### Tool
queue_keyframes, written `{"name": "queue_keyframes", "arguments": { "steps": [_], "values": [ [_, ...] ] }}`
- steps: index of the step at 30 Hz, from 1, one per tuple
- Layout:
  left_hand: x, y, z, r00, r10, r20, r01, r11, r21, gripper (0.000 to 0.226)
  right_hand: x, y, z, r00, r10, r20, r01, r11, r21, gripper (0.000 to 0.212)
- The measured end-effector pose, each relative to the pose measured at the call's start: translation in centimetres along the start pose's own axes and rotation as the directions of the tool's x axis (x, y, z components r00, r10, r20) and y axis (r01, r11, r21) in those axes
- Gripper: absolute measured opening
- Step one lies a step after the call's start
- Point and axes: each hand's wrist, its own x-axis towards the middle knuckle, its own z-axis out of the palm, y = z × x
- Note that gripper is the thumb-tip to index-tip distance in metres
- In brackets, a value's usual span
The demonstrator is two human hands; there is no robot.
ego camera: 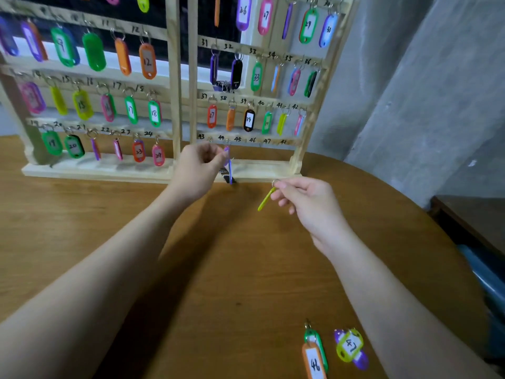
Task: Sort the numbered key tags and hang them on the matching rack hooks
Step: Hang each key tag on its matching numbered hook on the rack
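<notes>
Left hand [199,170] pinches a purple tag [229,165] edge-on under the far bottom row of the rack [175,105], near hooks 43–44; whether its ring is on a hook, cannot tell. Right hand [303,199] pinches the ring of a yellow-green tag [266,199], hanging clear of the tabletop [109,214]. Rows above look filled. Hooks 45–48 appear bare. Near right lie tag 46 [314,361], a green tag [314,340], tag 47 [350,344] and a second purple tag [360,361]. Judged nearly done.
</notes>
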Motion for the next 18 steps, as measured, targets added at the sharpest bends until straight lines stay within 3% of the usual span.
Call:
{"name": "queue_keyframes", "arguments": {
  "steps": [5, 10, 18],
  "values": [
    [4.2, -0.3, 2.9, 0.998, -0.015, -0.063, 0.018, 0.999, 0.037, 0.02, 5.0, -0.2, 1.1, 0.999, -0.003, -0.034, 0.002, 1.0, -0.014, 0.013],
    [5.9, -0.8, 5.0, 0.992, -0.001, -0.124, 0.015, 0.993, 0.117, 0.018, 8.8, 0.3, 2.2, 0.985, -0.111, -0.134, 0.11, 0.994, -0.01, 0.016],
    [6.9, -1.4, 6.3, 0.975, -0.023, -0.222, 0.066, 0.98, 0.188, 0.017, 12.5, 1.0, 3.8, 0.98, -0.183, -0.084, 0.167, 0.972, -0.165, 0.021]
  ]
}}
